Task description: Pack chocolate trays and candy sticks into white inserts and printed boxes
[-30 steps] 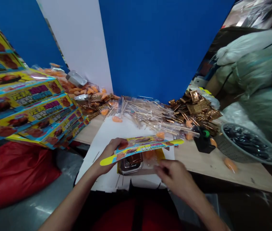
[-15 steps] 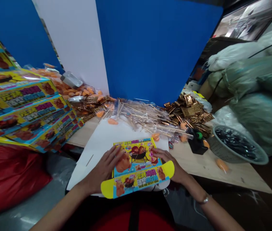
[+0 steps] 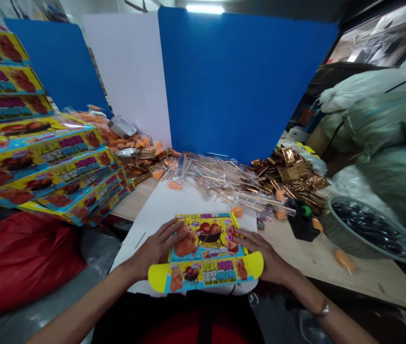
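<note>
A yellow and blue printed box (image 3: 206,239) lies closed on a white sheet (image 3: 159,210) at the table's near edge, its front flap with rounded yellow ends hanging toward me. My left hand (image 3: 156,248) rests flat on the lid's left side, fingers stretched out. My right hand (image 3: 263,255) presses the lid's right side, fingers extended along the edge. Neither hand grips anything.
A tall stack of the same printed boxes (image 3: 38,157) leans at the left. Behind lie bagged wooden skewers (image 3: 224,179), copper foil packets (image 3: 292,167), orange pieces (image 3: 124,138) and a black tool (image 3: 301,220). A grey basket (image 3: 371,224) sits right. Blue and white panels (image 3: 238,81) stand behind.
One second ago I held the lid raised over an open tray in the box. It is now folded down flat, and both hands have moved onto the closed lid.
</note>
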Tool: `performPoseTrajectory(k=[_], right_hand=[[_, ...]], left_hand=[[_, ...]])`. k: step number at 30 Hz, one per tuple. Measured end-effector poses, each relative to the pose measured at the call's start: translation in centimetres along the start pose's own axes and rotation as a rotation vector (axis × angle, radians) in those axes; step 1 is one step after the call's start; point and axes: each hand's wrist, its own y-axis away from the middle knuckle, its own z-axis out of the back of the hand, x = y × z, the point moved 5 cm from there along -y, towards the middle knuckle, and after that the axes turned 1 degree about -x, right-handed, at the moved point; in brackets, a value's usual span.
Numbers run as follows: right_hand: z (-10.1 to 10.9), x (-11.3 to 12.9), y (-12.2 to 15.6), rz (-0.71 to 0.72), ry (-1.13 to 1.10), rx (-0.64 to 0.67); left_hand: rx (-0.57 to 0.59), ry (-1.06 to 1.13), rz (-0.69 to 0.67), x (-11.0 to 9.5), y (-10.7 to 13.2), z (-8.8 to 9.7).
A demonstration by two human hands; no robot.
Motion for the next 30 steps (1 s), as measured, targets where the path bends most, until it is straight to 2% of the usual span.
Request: performPoseTrajectory(k=[2,4,7,9,13,16,19,21,23,25,28,30], right_hand=[[1.0,0.5,-0.7,0.003,-0.021,-0.097],[1.4,1.0,-1.4,-0.021,-0.176,-0.153],[1.1,1.5,-2.6,-0.082,-0.532,-0.171],[1.4,1.9,-3.5,-0.133,-0.638,-0.258],[2.7,2.3,-5.1,-0.253,-0.648,-0.422],[3.1,2.2,-5.6,-0.284,-0.703,-0.414],[3.0,1.8,-5.6,-0.297,-0.727,-0.399],[3.2,1.4,-5.5,-0.357,-0.692,-0.438],[3.4,1.3,-5.6,-0.414,-0.643,-0.465],[3.6,1.6,-5.8,-0.366,-0.62,-0.448],[3.8,2.4,-5.5,-0.181,-0.596,-0.401],[3.6,2.3,-4.7,-0.108,-0.582,-0.37]], left_hand=[[-0.044,0.103,-0.003,-0.5,-0.5,1.4],[-0.058,0.183,0.004,-1.1,-0.7,2.3],[-0.021,0.177,0.12,-1.7,-0.3,2.0],[-0.004,0.106,0.172,-2.0,0.2,1.2],[-0.015,0.024,0.161,-2.2,1.0,-0.6],[-0.05,0.025,0.194,-1.3,1.2,-1.5],[-0.079,0.002,0.17,-0.7,1.4,-2.0],[-0.142,-0.04,0.146,-0.8,1.9,-2.2],[-0.252,-0.091,0.123,-1.0,2.8,-2.4],[-0.339,-0.11,0.114,-1.0,3.6,-2.7],[-0.37,-0.056,0.183,-0.6,3.9,-2.8],[-0.367,-0.02,0.239,-0.4,3.4,-2.2]])
